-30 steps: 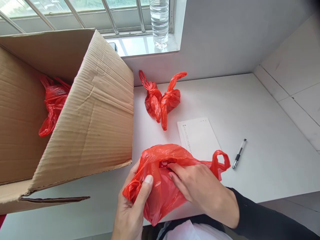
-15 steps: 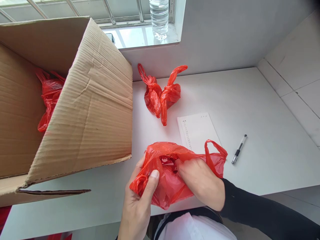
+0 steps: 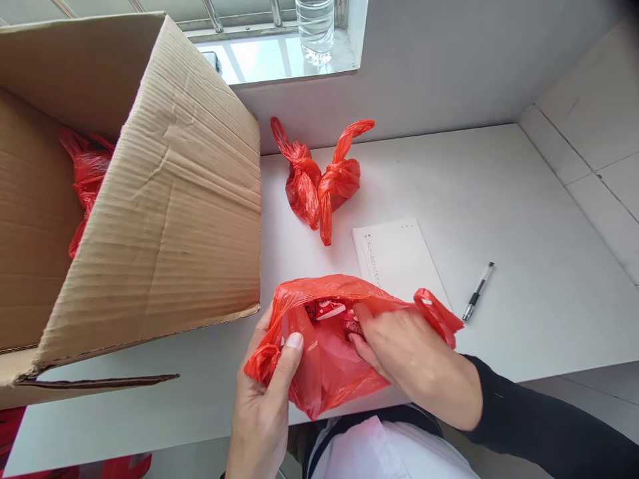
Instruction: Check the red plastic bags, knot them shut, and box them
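Note:
An open red plastic bag (image 3: 329,359) sits at the near edge of the white table (image 3: 524,219). My left hand (image 3: 264,406) pinches the bag's left rim and handle, thumb on top. My right hand (image 3: 409,356) reaches into the bag's mouth, fingertips on small red-and-white packets (image 3: 330,311) inside. The bag's other handle (image 3: 436,316) sticks out to the right of my right hand.
A large open cardboard box (image 3: 164,199) lies on its side at the left, with a red bag (image 3: 84,179) inside. Two knotted red bags (image 3: 319,179) rest by the wall. A sheet of paper (image 3: 399,256), a pen (image 3: 478,291) and a water bottle (image 3: 314,26) on the sill.
My right hand has pushed further into the bag, the mouth has spread wider and the packets show. The right handle has dropped lower. My left hand keeps its grip.

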Demonstrator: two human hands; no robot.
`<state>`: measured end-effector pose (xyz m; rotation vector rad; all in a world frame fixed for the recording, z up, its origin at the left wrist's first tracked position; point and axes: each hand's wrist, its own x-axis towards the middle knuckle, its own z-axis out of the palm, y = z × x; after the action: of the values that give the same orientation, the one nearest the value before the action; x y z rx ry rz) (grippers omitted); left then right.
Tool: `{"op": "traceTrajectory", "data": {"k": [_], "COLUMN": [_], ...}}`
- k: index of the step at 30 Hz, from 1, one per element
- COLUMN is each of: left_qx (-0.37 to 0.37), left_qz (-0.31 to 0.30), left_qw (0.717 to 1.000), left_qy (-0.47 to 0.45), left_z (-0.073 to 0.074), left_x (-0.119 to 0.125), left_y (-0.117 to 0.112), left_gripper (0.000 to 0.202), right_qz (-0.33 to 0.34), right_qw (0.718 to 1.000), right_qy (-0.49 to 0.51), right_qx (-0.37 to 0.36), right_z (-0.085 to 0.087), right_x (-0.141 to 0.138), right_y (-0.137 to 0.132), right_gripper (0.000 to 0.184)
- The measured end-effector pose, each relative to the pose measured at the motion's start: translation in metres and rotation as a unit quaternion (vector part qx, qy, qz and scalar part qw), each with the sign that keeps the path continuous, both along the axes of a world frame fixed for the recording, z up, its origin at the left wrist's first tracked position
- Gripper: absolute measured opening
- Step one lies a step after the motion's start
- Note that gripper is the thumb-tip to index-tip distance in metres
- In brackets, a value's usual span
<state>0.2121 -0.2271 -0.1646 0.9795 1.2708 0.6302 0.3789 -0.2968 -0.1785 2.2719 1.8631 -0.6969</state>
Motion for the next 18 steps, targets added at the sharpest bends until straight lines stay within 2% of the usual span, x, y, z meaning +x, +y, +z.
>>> {"op": "traceTrajectory", "data": {"k": [5,10,12,15,18], "left_qx": [0.009,-0.001,-0.004,-0.014,-0.007], "left_qz": [-0.014,-0.005,-0.006,-0.004,-0.013], "left_qw": [1.000,1.000,1.000,1.000,1.000], "left_qy": [-0.008,-0.020,-0.024,-0.026,-0.024], "left_z": [0.004,0.004,0.004,0.005,0.007], "left_x": [0.003,0.003,0.003,0.004,0.005], "left_y": [-0.003,-0.002,-0.001,-0.002,-0.004], "left_gripper": [0.065,0.066,0.067,0.069,0.061], "right_qz": [0.004,-0.013,0.002,0.026,0.035], "right_qw": [0.997,0.999,1.000,0.998,0.993], "right_qy": [-0.010,-0.023,-0.010,0.044,0.095], "right_qx": [0.074,0.023,0.011,0.020,0.057], "right_z": [0.011,0.004,0.001,0.000,0.000], "right_x": [-0.003,0.008,0.012,0.012,0.006], "right_y": [0.010,0.005,0.002,0.004,0.015], "right_gripper": [0.019,0.023,0.022,0.015,0.017]}}
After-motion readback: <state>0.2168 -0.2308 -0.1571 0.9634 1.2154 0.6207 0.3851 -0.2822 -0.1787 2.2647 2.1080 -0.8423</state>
